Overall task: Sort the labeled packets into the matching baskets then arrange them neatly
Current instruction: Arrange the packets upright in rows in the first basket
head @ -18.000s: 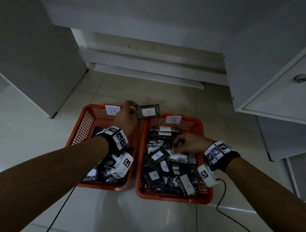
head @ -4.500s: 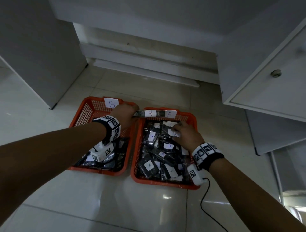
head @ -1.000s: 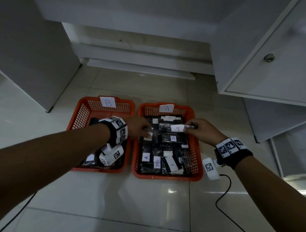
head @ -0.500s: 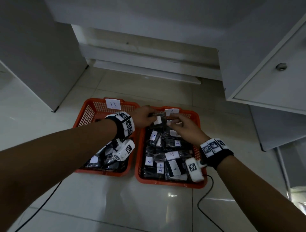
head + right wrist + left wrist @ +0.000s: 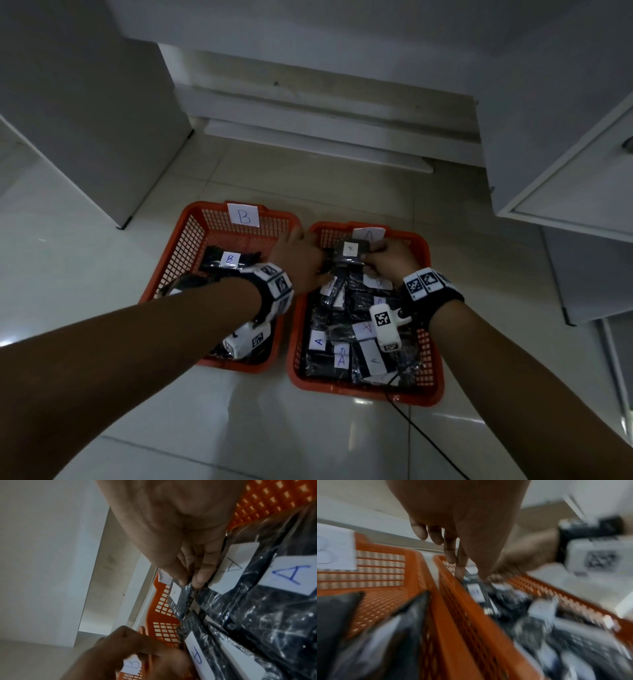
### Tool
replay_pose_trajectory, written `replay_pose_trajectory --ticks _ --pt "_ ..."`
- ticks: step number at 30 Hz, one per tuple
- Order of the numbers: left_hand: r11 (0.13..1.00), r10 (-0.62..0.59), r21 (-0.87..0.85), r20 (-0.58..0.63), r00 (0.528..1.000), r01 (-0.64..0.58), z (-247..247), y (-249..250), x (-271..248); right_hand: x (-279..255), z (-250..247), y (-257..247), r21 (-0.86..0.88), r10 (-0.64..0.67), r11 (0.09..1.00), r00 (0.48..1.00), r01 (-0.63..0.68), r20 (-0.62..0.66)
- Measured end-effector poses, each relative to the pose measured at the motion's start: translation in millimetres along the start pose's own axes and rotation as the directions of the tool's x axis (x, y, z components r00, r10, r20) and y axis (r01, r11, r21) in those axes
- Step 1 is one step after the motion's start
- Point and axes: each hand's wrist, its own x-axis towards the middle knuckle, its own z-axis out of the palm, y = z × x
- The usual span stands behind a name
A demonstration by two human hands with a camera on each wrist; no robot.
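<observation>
Both hands have moved up to the far end of the A basket [image 5: 432, 346] since half a second ago, and the packet they hold now stands up with its white label facing the camera. Nearest to us, both arms reach forward, each with a black wrist band that has white square tags. A black cable [image 5: 421, 435] runs over the white tiled floor [image 5: 102, 274] at the near rim of that basket. It sits on the right and is full of dark shiny packets with white A labels [image 5: 366, 327], lying flat in a heap. The B basket [image 5: 186, 246] sits just beside it on the left, and the two orange baskets almost touch. It holds dark packets too, and one shows a B label [image 5: 229, 259]. Farther on, the left hand [image 5: 299, 262] pinches the left edge of the held packet [image 5: 349, 253] with curled fingers. The right hand [image 5: 390, 257] pinches its right edge between thumb and fingers; the right wrist view shows this grip up close. This packet is upright over the far end of the A basket, just in front of the basket's paper A sign [image 5: 369, 234]. A paper B sign [image 5: 244, 214] is stuck on the far wall of the other basket. Past the baskets stand white cabinets [image 5: 565, 171] and a low white step.
</observation>
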Motion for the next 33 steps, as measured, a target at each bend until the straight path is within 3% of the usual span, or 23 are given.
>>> replay_pose_trajectory --ticks 6,10,12,16,18,20,23,26,29,33 --pt "0.971 -0.056 0.236 0.092 0.994 0.032 25.4 34.9 1.1 8.6 4.6 1.2 0.055 0.051 0.997 0.998 -0.049 -0.026" --pt "0.965 -0.156 0.231 0.127 0.98 0.124 29.1 43.8 5.2 5.9 -0.4 2.8 0.094 0.039 0.995 0.999 -0.037 -0.017" --pt "0.976 -0.187 0.141 0.129 0.974 0.169 28.0 41.7 3.3 5.7 -1.4 3.2 0.087 0.034 0.996 0.999 -0.032 -0.018" --pt "0.938 -0.243 -0.233 0.083 0.967 0.256 11.7 27.1 -8.5 4.0 -3.7 2.8 -0.017 0.019 1.0 0.999 -0.019 -0.032" --pt "0.829 -0.307 -0.476 0.052 0.95 0.294 -0.8 11.2 -13.7 2.4 -4.8 0.6 -0.059 0.016 0.998 0.999 -0.019 -0.045" --pt "0.661 -0.421 -0.683 0.004 0.907 0.31 -9.8 -5.0 -15.5 1.5 -4.6 -1.7 -0.1 0.019 0.995 0.999 -0.023 -0.046" --pt "0.587 -0.553 -0.75 -0.095 0.828 0.305 -20.1 -26.2 -15.1 0.1 0.6 -4.7 -0.131 0.023 0.991 0.999 -0.027 -0.027" --pt "0.588 -0.59 -0.74 -0.116 0.799 0.327 -19.3 -37.0 -14.4 -0.7 7.5 -8.4 -0.057 0.04 0.997 0.998 -0.042 -0.051" --pt "0.607 -0.577 -0.731 -0.133 0.806 0.313 -16.9 -39.1 -17.0 -3.2 2.5 -12.6 -0.251 -0.095 0.966 0.987 0.06 -0.127" --pt "0.616 -0.564 -0.726 -0.136 0.815 0.306 -9.1 -40.5 -16.7 -10.3 -15.3 -8.9 -0.73 -0.334 0.676 0.926 0.104 -0.178"
